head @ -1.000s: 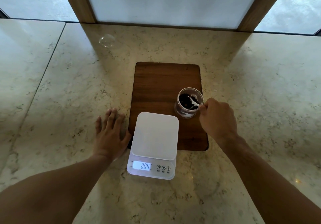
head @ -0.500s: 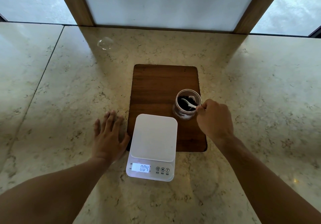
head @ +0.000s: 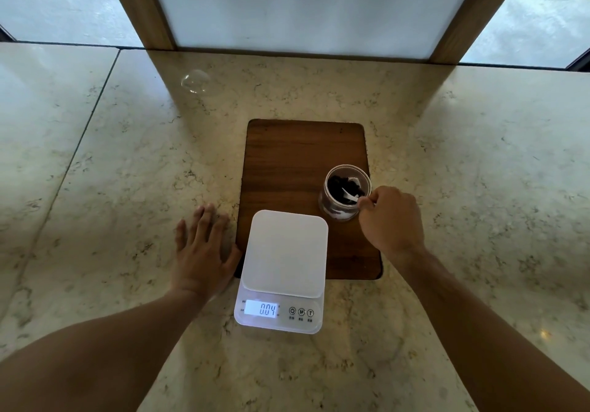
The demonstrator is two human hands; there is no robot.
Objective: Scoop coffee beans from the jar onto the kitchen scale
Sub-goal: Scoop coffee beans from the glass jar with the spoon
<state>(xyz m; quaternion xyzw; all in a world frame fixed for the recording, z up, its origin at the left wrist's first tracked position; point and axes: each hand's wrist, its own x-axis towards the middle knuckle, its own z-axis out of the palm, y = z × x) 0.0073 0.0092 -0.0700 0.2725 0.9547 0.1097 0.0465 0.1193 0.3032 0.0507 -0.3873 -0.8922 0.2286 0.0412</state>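
A small clear glass jar (head: 338,212) with dark coffee beans (head: 338,186) stands on the right side of a dark wooden board (head: 293,162). My right hand (head: 391,220) is just right of the jar, pinching the handle of a white spoon (head: 350,196) whose bowl sits down among the beans. A white kitchen scale (head: 284,252) lies at the board's front edge with a bare platform; its lit display reads 004. My left hand (head: 204,252) rests flat on the counter, fingers spread, left of the scale and touching nothing else.
The marble counter (head: 127,172) runs wide on both sides. A clear round lid-like object (head: 195,82) lies at the back left. A frosted panel in a wooden frame (head: 143,9) stands along the counter's far edge.
The spoon's bowl has shifted slightly inside the jar, digging among the beans. My left hand stays flat; the view has tilted a little.
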